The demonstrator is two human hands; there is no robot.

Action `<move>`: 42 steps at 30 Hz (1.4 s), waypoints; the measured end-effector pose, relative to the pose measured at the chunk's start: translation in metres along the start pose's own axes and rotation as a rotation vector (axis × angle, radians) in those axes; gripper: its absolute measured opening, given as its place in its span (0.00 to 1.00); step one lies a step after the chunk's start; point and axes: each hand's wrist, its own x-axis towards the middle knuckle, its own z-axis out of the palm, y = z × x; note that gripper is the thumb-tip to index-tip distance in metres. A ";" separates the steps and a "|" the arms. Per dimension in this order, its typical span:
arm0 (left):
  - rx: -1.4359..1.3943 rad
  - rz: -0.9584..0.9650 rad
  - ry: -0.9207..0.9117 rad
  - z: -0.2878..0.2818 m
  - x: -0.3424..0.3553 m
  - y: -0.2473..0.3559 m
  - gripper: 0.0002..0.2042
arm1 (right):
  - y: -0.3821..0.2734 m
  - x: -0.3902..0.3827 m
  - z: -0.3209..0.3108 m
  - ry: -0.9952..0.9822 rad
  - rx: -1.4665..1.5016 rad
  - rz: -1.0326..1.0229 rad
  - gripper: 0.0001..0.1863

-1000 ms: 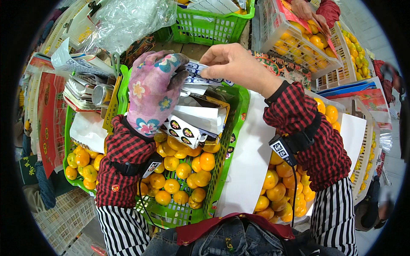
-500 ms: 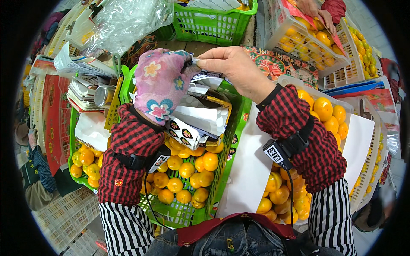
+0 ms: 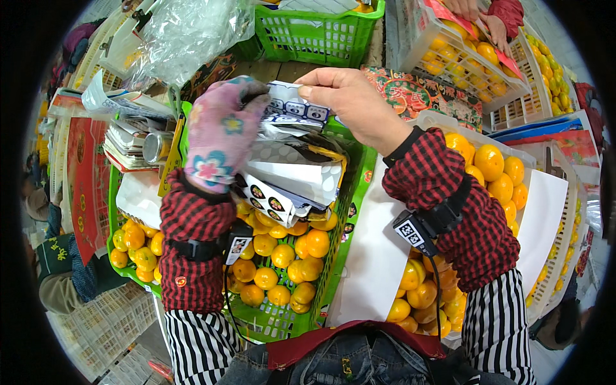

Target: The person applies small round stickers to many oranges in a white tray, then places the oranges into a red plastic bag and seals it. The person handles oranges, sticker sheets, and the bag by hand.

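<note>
My left hand (image 3: pixel 220 133), in a pink flowered glove, grips the left end of a white printed paper sheet (image 3: pixel 296 110). My bare right hand (image 3: pixel 351 103) pinches the same sheet's right end. Both hold it above a stack of folded white liner papers (image 3: pixel 292 179) with dark round marks. The papers lie in a green plastic crate (image 3: pixel 340 231) filled with small oranges (image 3: pixel 282 256).
A white crate of oranges (image 3: pixel 494 167) with a white paper liner (image 3: pixel 375 256) sits at my right. Another green crate (image 3: pixel 314 35) stands ahead, a clear plastic bag (image 3: pixel 186 32) at upper left. Another person's hands (image 3: pixel 478 16) reach into a white crate of oranges at top right.
Both hands have drawn slightly nearer to me with the printed sheet, which now stretches between them over the paper stack.
</note>
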 end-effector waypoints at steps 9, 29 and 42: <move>-0.134 0.237 0.217 -0.031 -0.004 0.005 0.08 | 0.015 0.007 0.002 0.119 -0.174 -0.101 0.13; -0.154 0.073 0.191 -0.018 -0.009 0.001 0.08 | 0.017 0.009 0.002 0.133 -0.086 -0.091 0.10; 0.134 1.124 -0.271 0.109 0.034 0.212 0.10 | 0.033 0.011 0.008 0.231 -0.380 -0.375 0.10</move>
